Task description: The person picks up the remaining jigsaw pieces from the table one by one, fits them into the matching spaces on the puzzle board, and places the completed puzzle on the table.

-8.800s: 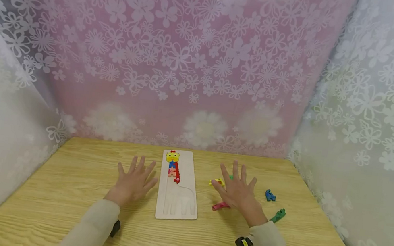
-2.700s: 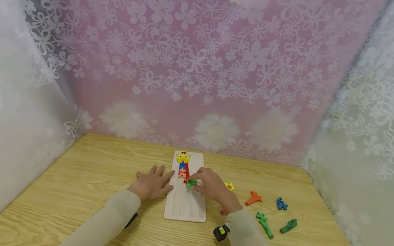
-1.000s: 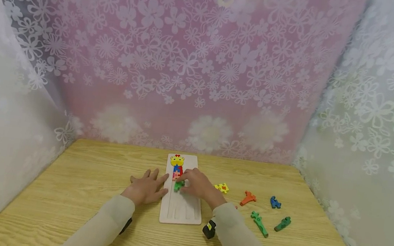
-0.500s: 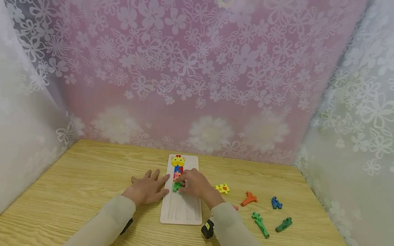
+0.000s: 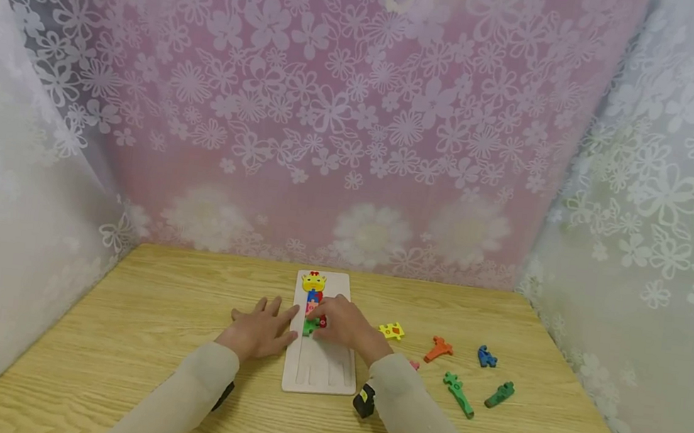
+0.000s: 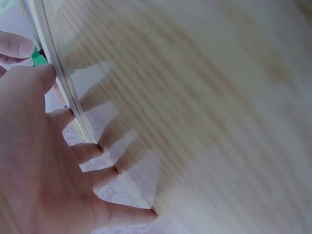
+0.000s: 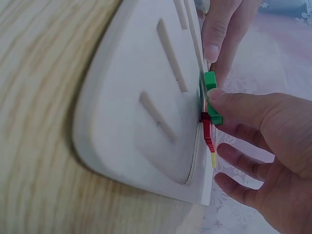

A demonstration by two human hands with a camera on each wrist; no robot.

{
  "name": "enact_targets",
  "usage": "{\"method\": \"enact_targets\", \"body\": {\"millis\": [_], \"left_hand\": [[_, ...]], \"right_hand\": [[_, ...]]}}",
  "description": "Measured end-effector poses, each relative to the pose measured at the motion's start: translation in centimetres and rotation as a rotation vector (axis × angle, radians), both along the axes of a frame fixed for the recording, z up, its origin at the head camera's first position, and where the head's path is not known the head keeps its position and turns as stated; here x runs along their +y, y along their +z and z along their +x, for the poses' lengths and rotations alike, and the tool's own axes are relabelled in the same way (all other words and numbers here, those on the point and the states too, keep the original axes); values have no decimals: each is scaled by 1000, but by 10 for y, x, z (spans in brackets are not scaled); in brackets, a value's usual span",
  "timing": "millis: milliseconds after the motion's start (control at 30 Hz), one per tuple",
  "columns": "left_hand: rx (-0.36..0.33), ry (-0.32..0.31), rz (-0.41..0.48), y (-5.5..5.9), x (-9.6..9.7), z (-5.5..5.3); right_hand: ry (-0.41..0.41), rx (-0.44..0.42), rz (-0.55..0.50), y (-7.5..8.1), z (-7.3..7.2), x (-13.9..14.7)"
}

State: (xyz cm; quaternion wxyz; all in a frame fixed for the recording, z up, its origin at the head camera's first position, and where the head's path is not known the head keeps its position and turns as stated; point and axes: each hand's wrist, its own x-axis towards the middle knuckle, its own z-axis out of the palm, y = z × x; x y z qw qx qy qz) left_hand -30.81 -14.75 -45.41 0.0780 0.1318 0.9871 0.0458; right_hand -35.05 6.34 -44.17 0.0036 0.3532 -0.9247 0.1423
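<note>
A pale wooden puzzle board (image 5: 318,383) lies on the table with a yellow giraffe head (image 5: 314,283) at its far end. Below the head sit a blue piece (image 5: 314,296), a pink piece (image 5: 311,309) and a red piece (image 5: 323,322). My right hand (image 5: 347,326) pinches a green puzzle piece (image 7: 210,80) between thumb and finger, right under the pink piece. In the right wrist view the green piece stands above the board's surface. My left hand (image 5: 257,331) lies spread at the board's left side, its thumb and index fingertip at the edge.
Right of the board lie loose pieces: a yellow one (image 5: 392,331), an orange one (image 5: 438,350), a blue one (image 5: 487,357), a light green one (image 5: 459,395) and a dark green one (image 5: 499,395). A pinkish piece (image 5: 413,365) is mostly hidden by my right forearm.
Earlier both hands were spread apart over the table. The right hand has since brought the green piece onto the board and shifted it left, below the pink piece. The left hand moved to the board's edge.
</note>
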Motion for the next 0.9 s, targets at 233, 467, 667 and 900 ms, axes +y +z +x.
{"method": "enact_targets", "body": {"millis": [233, 467, 667, 900], "left_hand": [[0, -1, -10, 0, 0, -2], [0, 0, -14, -1, 0, -2], [-7, 3, -18, -2, 0, -2], [-7, 8, -28, -3, 0, -2]], "right_hand": [[3, 0, 7, 2, -1, 0], [18, 19, 12, 1, -3, 0], [13, 7, 0, 0, -5, 0], [12, 29, -15, -2, -7, 0]]}}
